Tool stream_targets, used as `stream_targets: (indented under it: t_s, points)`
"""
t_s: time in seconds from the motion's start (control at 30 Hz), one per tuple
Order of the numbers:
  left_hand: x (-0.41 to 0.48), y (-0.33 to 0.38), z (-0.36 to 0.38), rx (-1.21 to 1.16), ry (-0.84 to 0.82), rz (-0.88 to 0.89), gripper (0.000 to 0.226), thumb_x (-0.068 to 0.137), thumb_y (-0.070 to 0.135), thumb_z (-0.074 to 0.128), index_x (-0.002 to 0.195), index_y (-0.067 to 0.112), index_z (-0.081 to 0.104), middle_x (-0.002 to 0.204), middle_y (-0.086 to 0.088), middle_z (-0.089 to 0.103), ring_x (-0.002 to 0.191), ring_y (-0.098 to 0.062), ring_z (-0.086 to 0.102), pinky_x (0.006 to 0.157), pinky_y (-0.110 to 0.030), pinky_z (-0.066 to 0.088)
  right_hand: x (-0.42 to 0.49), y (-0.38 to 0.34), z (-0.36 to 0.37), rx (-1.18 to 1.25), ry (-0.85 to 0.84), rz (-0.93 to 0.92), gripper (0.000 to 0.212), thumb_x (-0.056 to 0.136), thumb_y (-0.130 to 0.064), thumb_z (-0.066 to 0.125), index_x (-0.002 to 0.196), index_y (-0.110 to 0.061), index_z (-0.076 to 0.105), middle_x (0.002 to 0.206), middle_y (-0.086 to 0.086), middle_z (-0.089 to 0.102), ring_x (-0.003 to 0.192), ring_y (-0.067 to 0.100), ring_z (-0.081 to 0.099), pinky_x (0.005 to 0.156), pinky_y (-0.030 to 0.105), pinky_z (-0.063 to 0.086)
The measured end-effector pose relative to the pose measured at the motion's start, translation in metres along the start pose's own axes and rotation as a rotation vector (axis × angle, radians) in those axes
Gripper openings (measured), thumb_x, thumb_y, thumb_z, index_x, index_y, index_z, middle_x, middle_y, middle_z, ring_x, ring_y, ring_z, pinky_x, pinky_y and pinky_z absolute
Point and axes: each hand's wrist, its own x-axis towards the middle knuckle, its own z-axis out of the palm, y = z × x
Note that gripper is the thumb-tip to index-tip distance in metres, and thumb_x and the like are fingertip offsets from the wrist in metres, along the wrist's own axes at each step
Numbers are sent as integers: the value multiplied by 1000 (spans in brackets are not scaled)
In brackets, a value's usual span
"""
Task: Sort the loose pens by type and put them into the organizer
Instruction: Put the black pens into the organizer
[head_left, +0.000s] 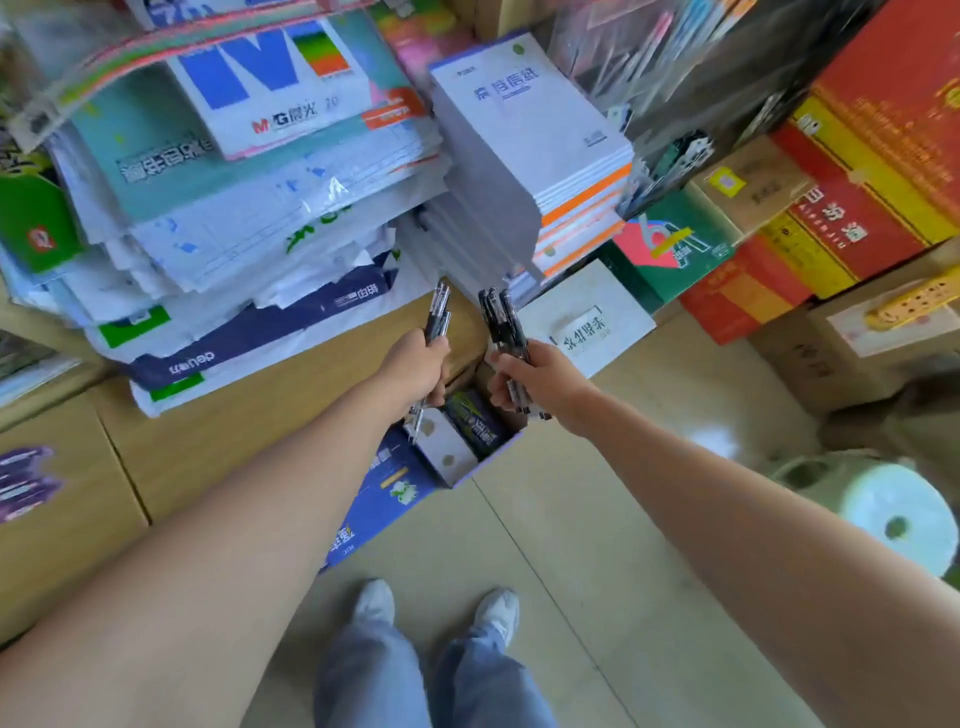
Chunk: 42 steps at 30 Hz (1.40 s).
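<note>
Above an open blue cardboard box (390, 492) on the floor | left hand (415, 366) curled round a few slim black-and-clear pens (438, 312), upright | right hand (535, 382) gripping a thicker bundle of black pens (500, 322), upright | bundles near, not touching

Bright, even daylight fills my view, with a soft sheen on the floor (670, 415). Motion blur smears everything, worst at the top, and the wide lens bends the edges.
</note>
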Motion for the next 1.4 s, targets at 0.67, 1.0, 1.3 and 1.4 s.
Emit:
stream_targets:
  t_s: [0.67, 1.0, 1.3, 1.4]
  points:
    - [186, 268, 136, 160, -49, 153, 19, 100, 25, 38, 95, 8, 44, 80, -13, 50, 59, -25, 46, 48, -30, 42, 156, -111, -289, -25, 312, 14, 26, 92, -38, 60, 78, -18, 51, 63, -1, 50, 52, 14, 42, 51, 26, 35]
    - [271, 363, 209, 201, 84, 195, 27, 98, 33, 41, 97, 6, 47, 85, -24, 59, 69, -38, 57, 69, -48, 50, 241, -154, -426, 24, 261, -88, 31, 98, -35, 50, 76, -12, 47, 55, 5, 48, 40, 17, 42, 41, 22, 37]
    - [319, 442, 283, 90, 155, 185, 18, 101, 30, 40, 85, 22, 41, 74, -9, 51, 59, -22, 47, 61, -43, 46, 320, -184, -549, -100, 154, -49, 37, 97, -40, 49, 69, -18, 58, 66, -2, 53, 59, 10, 47, 59, 24, 38]
    - [335, 460, 292, 151, 141, 176, 15, 101, 32, 39, 100, 17, 44, 74, -7, 52, 58, -22, 48, 65, -45, 51, 343, -192, -572, -201, 152, -49, 37, 98, -45, 45, 83, -15, 61, 73, -1, 54, 65, 11, 48, 65, 29, 37]
